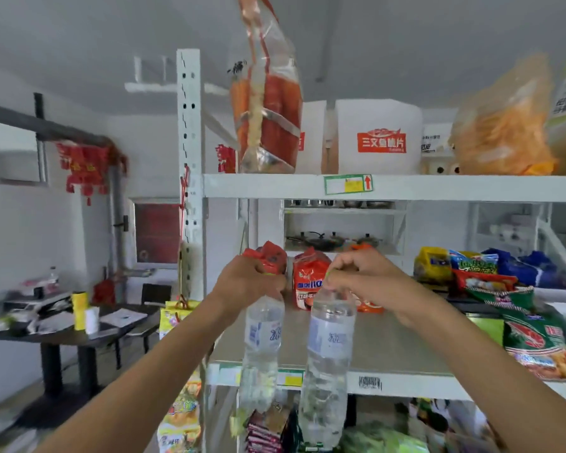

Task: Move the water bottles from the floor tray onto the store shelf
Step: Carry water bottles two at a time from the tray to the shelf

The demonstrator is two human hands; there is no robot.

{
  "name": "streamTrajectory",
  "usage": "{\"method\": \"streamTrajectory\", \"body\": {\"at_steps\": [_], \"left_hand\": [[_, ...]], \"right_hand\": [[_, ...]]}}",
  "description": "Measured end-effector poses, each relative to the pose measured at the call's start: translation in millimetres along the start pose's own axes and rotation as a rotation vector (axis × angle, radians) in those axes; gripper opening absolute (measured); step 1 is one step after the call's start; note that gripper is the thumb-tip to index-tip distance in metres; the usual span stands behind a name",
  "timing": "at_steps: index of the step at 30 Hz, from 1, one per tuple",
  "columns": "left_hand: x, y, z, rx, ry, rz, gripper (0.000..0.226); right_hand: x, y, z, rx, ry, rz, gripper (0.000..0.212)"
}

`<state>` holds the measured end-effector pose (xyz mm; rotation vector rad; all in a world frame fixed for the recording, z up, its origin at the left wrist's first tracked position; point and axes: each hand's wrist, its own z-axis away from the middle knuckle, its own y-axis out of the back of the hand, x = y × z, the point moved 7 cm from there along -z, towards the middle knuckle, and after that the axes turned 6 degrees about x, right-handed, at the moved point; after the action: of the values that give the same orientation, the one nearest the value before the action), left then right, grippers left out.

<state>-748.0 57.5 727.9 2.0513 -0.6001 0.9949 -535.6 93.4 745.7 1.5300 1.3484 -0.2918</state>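
Observation:
Two clear water bottles hang by their necks in front of the white store shelf (389, 351). My left hand (249, 279) grips the cap end of the left water bottle (262, 348). My right hand (363, 276) grips the top of the right water bottle (327, 364). Both bottles are upright, side by side, with their bases below the front lip of the middle shelf board. The grey shelf board behind them is bare at its left half. The floor tray is out of view.
Red snack bags (307, 279) stand at the back of the middle shelf; more snack packs (490, 282) fill its right side. White boxes (378, 138) and bagged goods sit on the upper shelf. The white shelf post (190, 152) rises at left; a dark cluttered table (62, 325) stands beyond.

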Motion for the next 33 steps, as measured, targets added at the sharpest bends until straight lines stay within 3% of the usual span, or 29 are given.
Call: {"method": "streamTrajectory", "body": {"at_steps": [2, 6, 10, 15, 18, 21, 24, 29, 33], "left_hand": [[-13, -5, -22, 0.014, 0.043, 0.019, 0.035], [-27, -19, -73, 0.025, 0.061, 0.024, 0.017], [-35, -34, -126, 0.103, 0.098, -0.014, 0.03], [-56, -75, -180, 0.092, 0.131, -0.089, 0.028], [-70, -90, -214, 0.106, 0.166, -0.067, 0.026], [-89, -98, -239, 0.119, 0.232, -0.046, 0.04], [-110, -101, -262, 0.168, 0.247, 0.024, 0.034], [-115, -116, -280, 0.248, 0.106, -0.084, 0.026], [-110, -120, -269, 0.404, -0.04, -0.163, 0.027]], "right_hand": [[6, -8, -27, 0.025, -0.012, -0.001, 0.013], [30, -23, -83, 0.06, -0.045, -0.016, 0.015], [53, -33, -143, 0.082, -0.022, -0.013, 0.023], [95, -50, -208, 0.074, -0.056, -0.004, 0.019], [121, -67, -239, 0.022, -0.065, 0.022, 0.016], [142, -81, -262, 0.005, -0.086, -0.001, 0.017], [157, -92, -285, 0.024, -0.121, -0.043, 0.019], [168, -102, -311, 0.061, -0.068, -0.039, 0.021], [176, -103, -321, 0.104, 0.051, 0.042, 0.019]]}}
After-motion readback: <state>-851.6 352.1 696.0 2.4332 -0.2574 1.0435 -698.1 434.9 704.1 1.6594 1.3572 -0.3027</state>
